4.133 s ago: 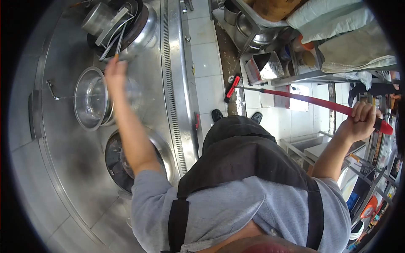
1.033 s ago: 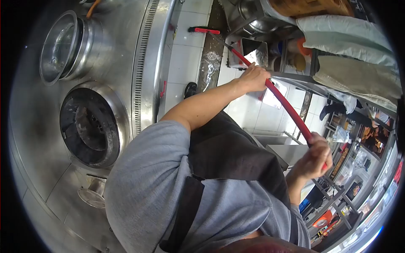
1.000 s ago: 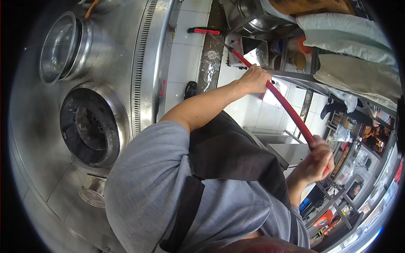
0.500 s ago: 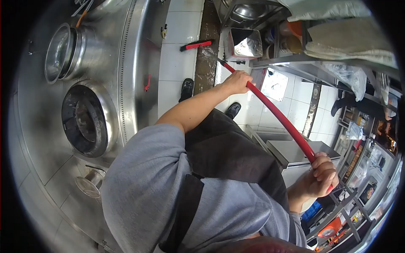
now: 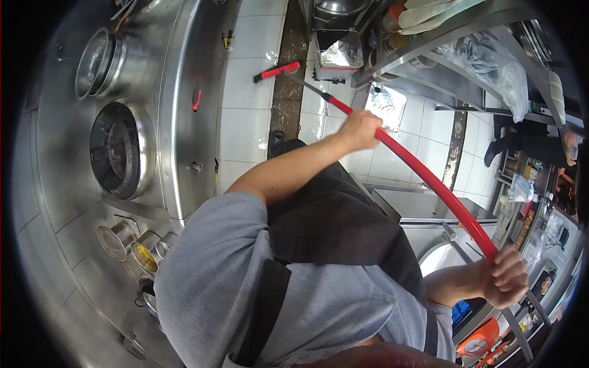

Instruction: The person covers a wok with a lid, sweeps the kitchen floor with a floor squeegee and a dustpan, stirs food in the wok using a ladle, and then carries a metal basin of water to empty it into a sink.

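Observation:
A long red-handled brush runs diagonally across the view, its red handle [image 5: 429, 178] reaching down to the right. Its red head with dark bristles [image 5: 277, 71] rests on the floor over the edge of a dark wet channel [image 5: 286, 92]. Around the middle of the handle my left hand [image 5: 362, 130] is closed. At the handle's lower right end, my right hand [image 5: 508, 277] is closed around it, its fingers slightly blurred. A dark apron [image 5: 337, 227] covers my front.
Left is a steel cooking counter [image 5: 169, 116] with a round burner [image 5: 116, 150], stacked basins [image 5: 92, 64] and small pots [image 5: 146, 251]. Steel shelving [image 5: 442, 30] stands upper right, a square tin [image 5: 340, 54] beside it. A steel cabinet [image 5: 429, 205] lies right. Another person's dark-clothed legs [image 5: 531, 144] show far right.
Since the oldest frame, my left hand has left the counter and gripped the brush handle. Lately the brush head shifted slightly left and down in view, my right hand moved right, and the view shifted.

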Motion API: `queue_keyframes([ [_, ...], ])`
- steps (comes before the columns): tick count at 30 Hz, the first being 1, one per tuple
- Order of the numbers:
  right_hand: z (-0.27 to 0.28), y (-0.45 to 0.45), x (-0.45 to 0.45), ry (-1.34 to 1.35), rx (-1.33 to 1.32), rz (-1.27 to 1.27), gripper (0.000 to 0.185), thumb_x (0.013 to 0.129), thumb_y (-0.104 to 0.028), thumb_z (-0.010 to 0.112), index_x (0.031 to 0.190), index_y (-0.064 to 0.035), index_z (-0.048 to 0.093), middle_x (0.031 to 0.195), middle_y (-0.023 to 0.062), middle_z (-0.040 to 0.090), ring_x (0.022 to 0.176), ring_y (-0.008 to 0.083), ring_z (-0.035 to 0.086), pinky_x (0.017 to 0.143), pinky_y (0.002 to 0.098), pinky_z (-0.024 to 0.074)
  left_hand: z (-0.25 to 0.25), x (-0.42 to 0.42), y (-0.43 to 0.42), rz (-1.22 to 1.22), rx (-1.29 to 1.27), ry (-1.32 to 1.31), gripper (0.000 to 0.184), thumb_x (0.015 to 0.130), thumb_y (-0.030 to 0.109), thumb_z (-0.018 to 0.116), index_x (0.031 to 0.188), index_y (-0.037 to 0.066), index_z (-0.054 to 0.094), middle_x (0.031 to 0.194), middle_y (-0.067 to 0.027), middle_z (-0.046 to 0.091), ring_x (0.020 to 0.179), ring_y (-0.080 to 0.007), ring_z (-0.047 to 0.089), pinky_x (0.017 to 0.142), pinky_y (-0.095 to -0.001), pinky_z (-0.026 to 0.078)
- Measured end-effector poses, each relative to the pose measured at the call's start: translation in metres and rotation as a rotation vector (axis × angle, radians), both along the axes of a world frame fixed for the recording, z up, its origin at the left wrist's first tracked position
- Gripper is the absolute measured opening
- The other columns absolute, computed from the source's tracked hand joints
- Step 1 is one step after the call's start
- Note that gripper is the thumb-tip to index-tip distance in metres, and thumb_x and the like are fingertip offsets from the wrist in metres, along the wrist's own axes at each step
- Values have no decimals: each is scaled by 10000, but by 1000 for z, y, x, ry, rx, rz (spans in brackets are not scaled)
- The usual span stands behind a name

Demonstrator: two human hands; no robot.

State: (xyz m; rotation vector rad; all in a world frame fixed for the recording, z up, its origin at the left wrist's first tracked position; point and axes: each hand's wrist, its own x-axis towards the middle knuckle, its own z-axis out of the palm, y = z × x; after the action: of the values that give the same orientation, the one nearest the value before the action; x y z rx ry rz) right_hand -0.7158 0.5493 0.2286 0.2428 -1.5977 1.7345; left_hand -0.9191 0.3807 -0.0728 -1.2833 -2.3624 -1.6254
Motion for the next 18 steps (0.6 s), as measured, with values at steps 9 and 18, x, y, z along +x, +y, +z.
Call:
queue_keyframes([
  [9,-5,5,-24,45,-42,143,324,890,-178,396,576,-123,336,486,20,362,427,118,365,426,260,348,-32,51,19,-121,-104,-142,266,755,179,598,551,23,528,547,-179,532,584,-375,555,559,-446,436],
  [18,26,0,-51,98,0,219,312,869,-203,420,573,-126,358,472,-8,397,394,96,376,424,215,360,17,34,-11,155,17,-149,206,746,137,619,602,15,536,597,-150,561,648,-349,555,593,-442,422],
])
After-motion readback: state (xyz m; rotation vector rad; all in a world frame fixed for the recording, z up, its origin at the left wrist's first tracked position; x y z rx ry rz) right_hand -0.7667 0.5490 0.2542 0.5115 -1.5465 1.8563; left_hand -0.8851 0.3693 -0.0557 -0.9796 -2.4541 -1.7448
